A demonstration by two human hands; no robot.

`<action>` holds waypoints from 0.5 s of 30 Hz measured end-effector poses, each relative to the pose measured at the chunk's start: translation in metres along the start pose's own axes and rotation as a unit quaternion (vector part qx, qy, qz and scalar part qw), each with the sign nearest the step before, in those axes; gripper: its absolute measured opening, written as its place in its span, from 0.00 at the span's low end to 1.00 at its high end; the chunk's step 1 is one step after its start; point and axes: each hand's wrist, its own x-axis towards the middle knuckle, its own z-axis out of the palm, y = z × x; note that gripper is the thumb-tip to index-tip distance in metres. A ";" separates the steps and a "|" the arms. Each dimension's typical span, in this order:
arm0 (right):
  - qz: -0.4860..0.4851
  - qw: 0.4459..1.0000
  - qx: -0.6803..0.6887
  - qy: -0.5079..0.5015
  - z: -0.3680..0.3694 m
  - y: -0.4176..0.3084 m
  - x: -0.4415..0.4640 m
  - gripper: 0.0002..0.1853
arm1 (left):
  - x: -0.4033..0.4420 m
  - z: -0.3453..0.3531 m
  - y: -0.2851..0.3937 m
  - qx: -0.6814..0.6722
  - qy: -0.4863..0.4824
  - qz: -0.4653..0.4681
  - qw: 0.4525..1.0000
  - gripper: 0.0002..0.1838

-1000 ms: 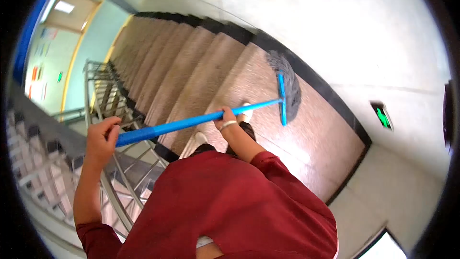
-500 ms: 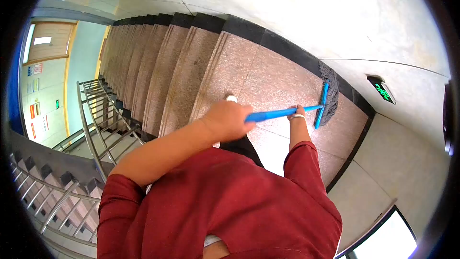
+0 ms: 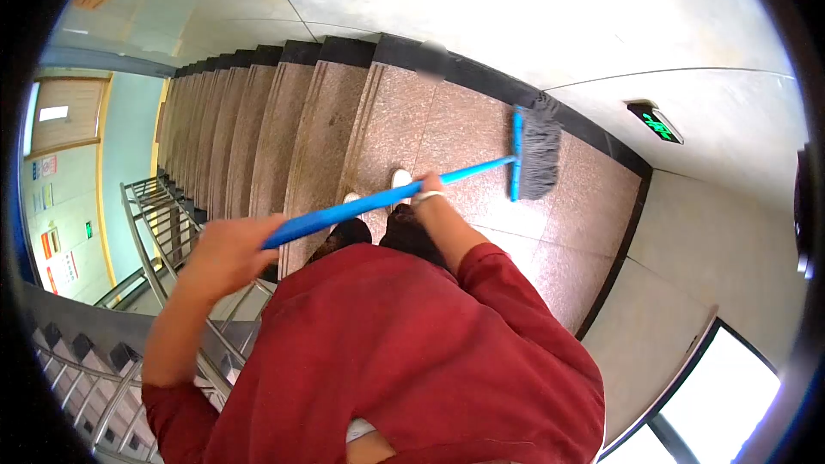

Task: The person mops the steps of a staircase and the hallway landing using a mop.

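A blue mop handle (image 3: 357,209) crosses the view from lower left to upper right. My left hand (image 3: 232,256) is closed round its thick end, near the railing. Farther along, my right hand (image 3: 429,186), with a white band at the wrist, is closed on the shaft. The grey mop head (image 3: 539,155) lies on the speckled landing floor (image 3: 455,133), close to the black skirting, its strands spread to the right of the blue bar.
Stairs (image 3: 292,137) run off to the left of the landing. A metal railing (image 3: 155,258) stands at the left. White shoes (image 3: 401,178) show below my hands. A green exit sign (image 3: 656,122) hangs on the wall, and a window (image 3: 709,391) is at lower right.
Since half a second ago, the mop head has moved left across the landing, and both my hands have drawn back left with the handle. The strands now fan out wider.
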 end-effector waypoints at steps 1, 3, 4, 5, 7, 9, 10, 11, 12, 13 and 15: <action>0.071 0.997 0.027 0.014 0.024 0.020 -0.024 0.07 | -0.021 -0.010 -0.011 0.019 0.009 -0.022 1.000 0.17; 0.117 0.990 0.076 -0.015 0.060 0.079 -0.034 0.05 | -0.061 -0.026 -0.035 0.036 0.057 -0.047 0.997 0.18; 0.096 0.995 -0.015 -0.034 0.078 0.068 -0.106 0.08 | -0.082 -0.030 -0.048 0.035 0.094 -0.052 0.994 0.18; 0.116 0.989 -0.039 -0.082 0.090 0.084 -0.125 0.09 | -0.102 -0.036 -0.058 0.062 0.108 -0.084 0.989 0.19; 0.205 0.966 0.001 -0.156 0.112 0.125 -0.149 0.10 | -0.139 -0.047 -0.073 0.125 0.118 -0.128 0.977 0.21; 0.266 0.947 0.034 -0.176 0.127 0.143 -0.177 0.11 | -0.163 -0.060 -0.083 0.160 0.113 -0.136 0.971 0.22; 0.265 0.948 0.038 -0.173 0.131 0.136 -0.192 0.11 | -0.170 -0.066 -0.087 0.171 0.127 -0.120 0.970 0.22; 0.281 0.944 0.047 -0.165 0.135 0.128 -0.208 0.09 | -0.172 -0.069 -0.091 0.180 0.140 -0.104 0.968 0.22; 0.298 0.940 0.057 -0.156 0.135 0.124 -0.214 0.07 | -0.168 -0.069 -0.097 0.179 0.136 -0.098 0.969 0.22; 0.299 0.940 0.063 -0.150 0.132 0.124 -0.210 0.07 | -0.162 -0.070 -0.103 0.199 0.144 -0.076 0.966 0.22; 0.286 0.940 0.099 -0.158 0.133 0.116 -0.196 0.07 | -0.144 -0.072 -0.112 0.188 0.151 -0.048 0.969 0.21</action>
